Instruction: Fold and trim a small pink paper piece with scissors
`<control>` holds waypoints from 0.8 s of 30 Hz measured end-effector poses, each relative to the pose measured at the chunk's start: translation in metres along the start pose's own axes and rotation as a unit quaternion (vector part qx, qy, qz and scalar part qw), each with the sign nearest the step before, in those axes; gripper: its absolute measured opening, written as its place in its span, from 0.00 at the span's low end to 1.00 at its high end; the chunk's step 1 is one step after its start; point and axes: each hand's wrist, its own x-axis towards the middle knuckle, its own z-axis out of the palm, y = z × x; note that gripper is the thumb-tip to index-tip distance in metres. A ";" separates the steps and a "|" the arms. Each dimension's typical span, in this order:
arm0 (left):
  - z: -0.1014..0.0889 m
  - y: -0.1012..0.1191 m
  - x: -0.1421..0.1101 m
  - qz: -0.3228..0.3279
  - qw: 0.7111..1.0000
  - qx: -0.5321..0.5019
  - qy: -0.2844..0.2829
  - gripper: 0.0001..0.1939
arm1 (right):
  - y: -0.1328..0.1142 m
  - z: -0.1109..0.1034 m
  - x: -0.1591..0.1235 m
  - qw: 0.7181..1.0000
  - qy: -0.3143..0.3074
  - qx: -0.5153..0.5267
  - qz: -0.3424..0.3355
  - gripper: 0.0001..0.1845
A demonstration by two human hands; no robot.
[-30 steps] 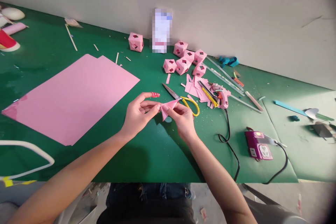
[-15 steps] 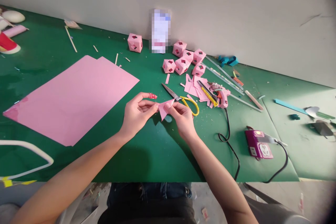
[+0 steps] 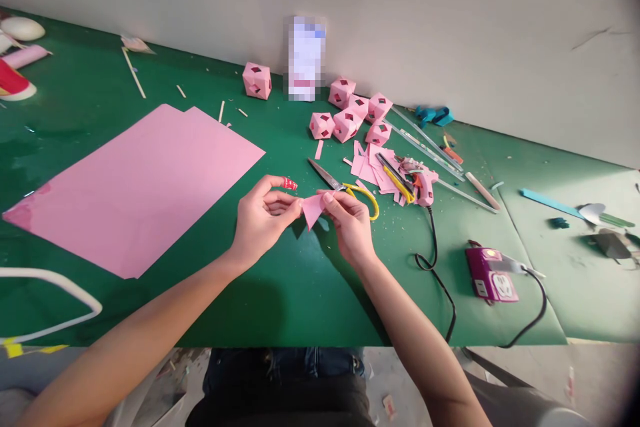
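Note:
Between my two hands is a small folded piece of pink paper (image 3: 313, 211), roughly triangular, its point hanging down. My left hand (image 3: 263, 219) pinches its left corner between thumb and fingers; a red patterned wrap covers the tip of one finger. On the other side my right hand (image 3: 349, 223) grips the right edge, thumb on top. Scissors with yellow handles (image 3: 334, 179) lie just beyond my right hand, blades pointing away to the left. Farther back sit several pink paper shapes with cut-out holes (image 3: 349, 125).
Large pink sheets (image 3: 145, 193) cover the table's left. Right of the scissors are paper scraps (image 3: 365, 167), a yellow utility knife (image 3: 397, 180) and a pink glue gun (image 3: 426, 187) with a black cord. A purple power socket (image 3: 493, 275) stands at right; a blurred phone screen (image 3: 305, 57) leans on the wall.
My right thumb has slid slightly to the right along the folded paper, showing more of its face. My left hand keeps its pinch almost unmoved.

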 end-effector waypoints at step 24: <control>0.001 0.000 0.005 -0.053 0.998 -0.031 0.022 0.24 | 0.001 0.001 -0.003 0.979 -0.112 -0.169 0.014 0.28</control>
